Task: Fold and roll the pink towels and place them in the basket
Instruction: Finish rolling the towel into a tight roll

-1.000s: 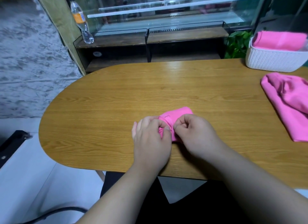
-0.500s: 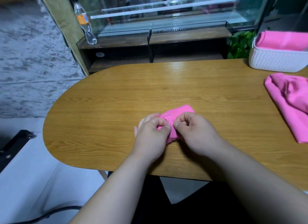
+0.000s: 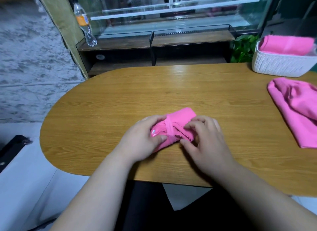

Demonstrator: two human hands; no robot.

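Observation:
A rolled pink towel (image 3: 180, 118) lies on the wooden table (image 3: 120, 102) near its front edge. My left hand (image 3: 144, 141) grips the roll's left end, thumb curled over it. My right hand (image 3: 204, 141) holds the right end, its fingertips pinching the layered edge. A narrow pink band crosses the roll between my hands. An unfolded pink towel (image 3: 298, 110) lies crumpled at the table's right edge. The white woven basket (image 3: 281, 65) stands at the back right with a rolled pink towel (image 3: 288, 45) inside.
Behind the table stands a glass display case (image 3: 171, 16) on dark wooden shelving. A plastic bottle (image 3: 84, 24) with an orange label leans at the shelf's left end. A green plant (image 3: 243, 48) sits beside the basket.
My hands have spread apart along the roll, left hand to its left end, right hand to its right end. More of the roll's middle and its band now shows.

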